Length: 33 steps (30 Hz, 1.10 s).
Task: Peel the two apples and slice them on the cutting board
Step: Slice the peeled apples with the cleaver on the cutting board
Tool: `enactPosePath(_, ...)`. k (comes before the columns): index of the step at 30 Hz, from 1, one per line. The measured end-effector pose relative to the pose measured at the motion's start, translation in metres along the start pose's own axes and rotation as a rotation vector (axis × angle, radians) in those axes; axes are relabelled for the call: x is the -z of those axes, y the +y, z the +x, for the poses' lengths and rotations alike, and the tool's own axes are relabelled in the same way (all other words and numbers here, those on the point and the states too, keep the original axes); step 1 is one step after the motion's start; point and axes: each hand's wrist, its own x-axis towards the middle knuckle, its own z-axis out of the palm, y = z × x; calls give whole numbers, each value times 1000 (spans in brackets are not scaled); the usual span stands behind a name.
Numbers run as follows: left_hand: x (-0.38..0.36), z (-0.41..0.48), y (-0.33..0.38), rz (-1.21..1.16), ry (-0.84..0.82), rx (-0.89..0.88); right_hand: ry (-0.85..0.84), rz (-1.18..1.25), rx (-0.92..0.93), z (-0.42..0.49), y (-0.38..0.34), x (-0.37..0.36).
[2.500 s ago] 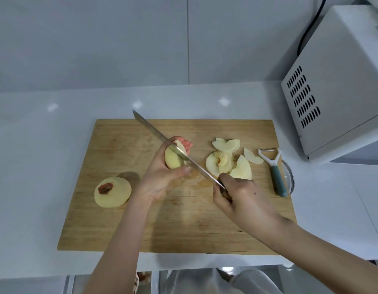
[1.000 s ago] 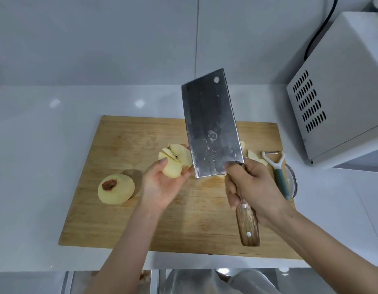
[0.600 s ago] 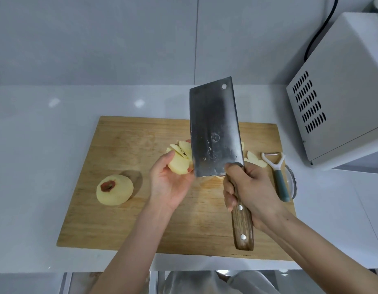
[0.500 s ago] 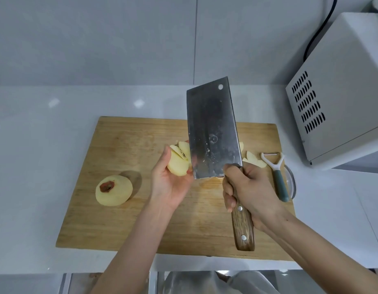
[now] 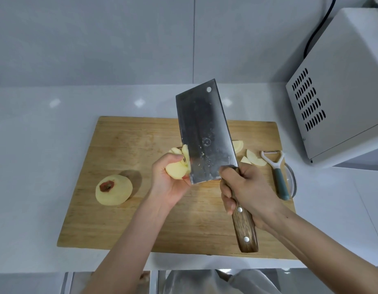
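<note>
Two grips mattered over the cutting board (image 5: 124,225): left hand (image 5: 164,187) cupping the peeled apple piece (image 5: 177,169), right hand (image 5: 249,189) clenching the cleaver (image 5: 203,128), whose edge was probably best eased through the core slowly, away from the palm.

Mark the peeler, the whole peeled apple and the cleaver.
peeler (image 5: 280,182): head view, green handle.
whole peeled apple (image 5: 120,194): head view, pale flesh.
cleaver (image 5: 205,128): head view, flat of blade.
</note>
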Motion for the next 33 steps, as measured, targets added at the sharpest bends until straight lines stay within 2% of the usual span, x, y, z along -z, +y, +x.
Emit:
enactPosePath(3, 1, 0, 2, 5, -23, 2, -5, 11, 4, 1, 0, -1)
enactPosePath(8, -6, -4, -11, -94, 4, -115, 0, -27, 55, 1, 4, -4)
enactPosePath(13, 3, -3, -6, -38, -128, -78, -51, 3, 27, 4, 0, 1)
enactPosePath(16, 7, 1, 6, 113, -206, 14, -22, 34, 14, 6, 3, 0)
enactPosePath(19, 7, 4, 20, 449, -123, 89, 18, 21, 25, 8, 7, 1)
enactPosePath(21, 7, 5, 21, 571, -65, 76, 23, 5, 37, 8, 9, 0)
enactPosePath(26, 9, 2, 12, 505, -23, -14, 21, -11, 49, 7, 11, -1)
enactPosePath(33, 4, -1, 8, 430, -49, 2, -21, 30, -17, 8, 7, 6)
